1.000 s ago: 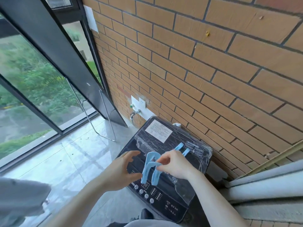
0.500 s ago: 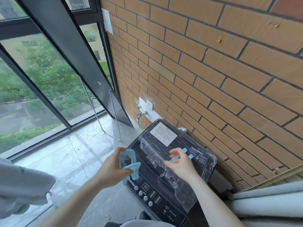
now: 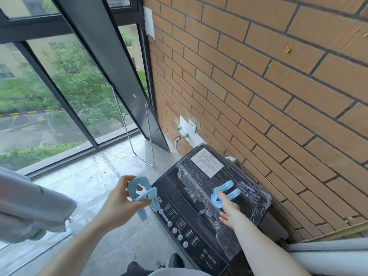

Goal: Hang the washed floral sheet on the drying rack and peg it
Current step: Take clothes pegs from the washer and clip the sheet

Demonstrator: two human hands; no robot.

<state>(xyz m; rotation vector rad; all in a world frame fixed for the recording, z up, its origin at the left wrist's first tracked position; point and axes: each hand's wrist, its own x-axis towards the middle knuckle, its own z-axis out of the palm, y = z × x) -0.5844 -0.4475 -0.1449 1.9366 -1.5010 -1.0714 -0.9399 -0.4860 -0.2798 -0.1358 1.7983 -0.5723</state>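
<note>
I see light blue pegs [image 3: 141, 197] and a second light blue peg [image 3: 223, 193], black washing machine [image 3: 199, 216] with white label [image 3: 207, 162], orange-brown brick wall [image 3: 258, 86] with dark joints, pale grey sheet [image 3: 29, 206], grey marbled floor [image 3: 89, 182], black window frame [image 3: 111, 62].

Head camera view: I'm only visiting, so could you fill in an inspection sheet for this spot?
Surface: black top-loading washing machine, plastic film on lid; pale tiled floor.
Job's things: two large light-blue plastic pegs in left hand; another light-blue peg on the lid; pale grey fabric at left edge, pattern not visible.
Clutter: nothing seen.
Grippers: left hand grips pegs; right hand open, reaching for lid peg.
Cables: nothing seen.
Surroundings: brick wall, wall tap, window, leaning metal frame.
</note>
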